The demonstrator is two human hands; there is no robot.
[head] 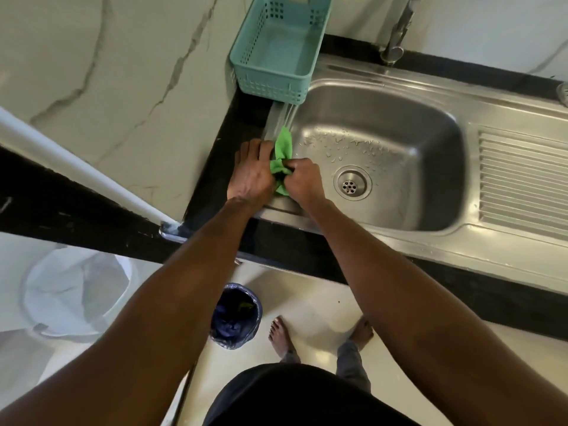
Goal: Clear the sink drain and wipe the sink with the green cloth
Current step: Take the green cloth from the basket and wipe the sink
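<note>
At the steel sink's (399, 210) left rim, the left hand (250, 176) lies with fingers fairly straight against the bunched green cloth (281, 155), and the right hand (302, 179) pinches it with curled fingers (soft, crumpled fabric). Right of them the smooth, droplet-beaded basin lies open around the round perforated drain (352, 186); a ribbed drainboard (522, 182) lies beyond.
</note>
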